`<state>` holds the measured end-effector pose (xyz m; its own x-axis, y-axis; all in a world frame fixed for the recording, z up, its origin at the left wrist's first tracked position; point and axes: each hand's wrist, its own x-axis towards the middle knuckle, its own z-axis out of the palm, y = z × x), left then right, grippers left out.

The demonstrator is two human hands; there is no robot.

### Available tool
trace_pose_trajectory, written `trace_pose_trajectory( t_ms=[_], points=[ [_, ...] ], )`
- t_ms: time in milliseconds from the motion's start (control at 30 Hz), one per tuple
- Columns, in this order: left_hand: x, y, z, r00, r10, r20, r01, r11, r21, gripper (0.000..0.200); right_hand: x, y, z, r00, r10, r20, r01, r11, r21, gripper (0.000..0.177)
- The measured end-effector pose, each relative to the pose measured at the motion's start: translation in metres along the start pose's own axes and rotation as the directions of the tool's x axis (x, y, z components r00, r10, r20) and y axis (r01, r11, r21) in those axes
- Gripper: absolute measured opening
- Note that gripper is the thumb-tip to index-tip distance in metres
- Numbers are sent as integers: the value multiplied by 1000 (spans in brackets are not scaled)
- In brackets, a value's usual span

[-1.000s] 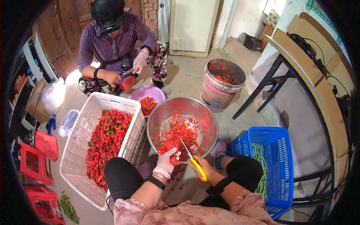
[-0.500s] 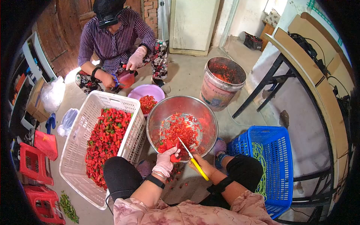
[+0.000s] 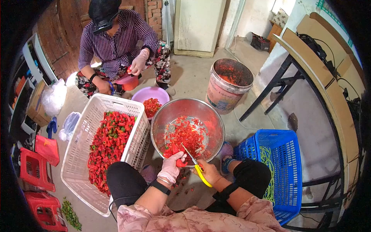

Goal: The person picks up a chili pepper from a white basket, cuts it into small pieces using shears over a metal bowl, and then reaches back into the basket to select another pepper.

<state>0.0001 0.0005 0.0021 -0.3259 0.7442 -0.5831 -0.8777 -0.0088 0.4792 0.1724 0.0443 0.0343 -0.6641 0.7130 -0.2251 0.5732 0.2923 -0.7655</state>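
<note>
My left hand (image 3: 170,167), in a thin pale glove, is closed around red peppers (image 3: 172,149) at the near rim of a steel bowl (image 3: 218,137). Bare of any glove, my right hand (image 3: 207,173) grips yellow-handled scissors (image 3: 202,176), whose blades point up and left beside the peppers. Chopped red pepper pieces (image 3: 186,132) lie in the bottom of the bowl. Left of it stands a white crate (image 3: 79,154) holding many whole red peppers (image 3: 110,143), a few of them green.
Opposite sits a person (image 3: 116,42) holding scissors and a pepper, by a purple basin (image 3: 157,92). A stained bucket (image 3: 222,96) stands beyond the bowl, a blue crate (image 3: 290,174) to the right, red stools (image 3: 34,166) at left, and a table (image 3: 305,50) at right.
My scissors have turned and their handles have shifted slightly left, with my right hand. The other person's head has moved left and their hands have shifted a little.
</note>
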Motion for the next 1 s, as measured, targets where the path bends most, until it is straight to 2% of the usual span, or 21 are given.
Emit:
trace_pose_trajectory(
  t_ms=[67,133,267,333,467,533,567,633,667,733,767,833,1000],
  points=[
    [-2,0,2,1000,-12,8,12,1000,-17,24,2,4,1,999,-12,-32,11,999,-50,49],
    [-6,1,5,997,-68,46,71,996,-62,25,6,11,4,957,-178,-230,99,943,-319,53],
    [-4,0,6,995,-95,31,96,994,-48,26,5,7,0,958,-162,-238,72,936,-345,54],
    [0,-1,4,990,-138,23,139,987,-82,27,5,6,0,989,-36,-145,-8,956,-295,54],
    [2,-1,1,993,-112,32,114,990,-80,26,7,15,-2,993,-52,-104,31,980,-194,51],
    [3,0,0,997,-82,-5,81,992,-95,25,8,20,-2,991,-99,-94,105,992,64,47],
    [3,2,0,997,-80,-5,79,992,-97,25,11,29,2,991,-101,-92,107,992,63,47],
    [3,5,0,999,-50,-6,49,993,-105,24,18,50,11,993,-111,48,88,935,343,38],
    [2,5,-1,999,-49,-6,48,993,-104,24,16,41,6,993,-111,47,88,935,343,38],
    [2,6,-3,996,-71,48,76,991,-108,23,7,9,-12,985,-87,151,51,971,232,38],
    [2,7,-3,996,-73,49,78,991,-106,23,5,7,-13,985,-86,149,50,971,233,38],
    [3,9,-5,981,-176,82,183,979,-91,21,3,4,-13,989,-84,121,56,975,216,38],
    [2,13,1,975,-200,99,212,968,-132,19,0,-3,-10,997,-37,62,24,980,199,37]
  ],
)
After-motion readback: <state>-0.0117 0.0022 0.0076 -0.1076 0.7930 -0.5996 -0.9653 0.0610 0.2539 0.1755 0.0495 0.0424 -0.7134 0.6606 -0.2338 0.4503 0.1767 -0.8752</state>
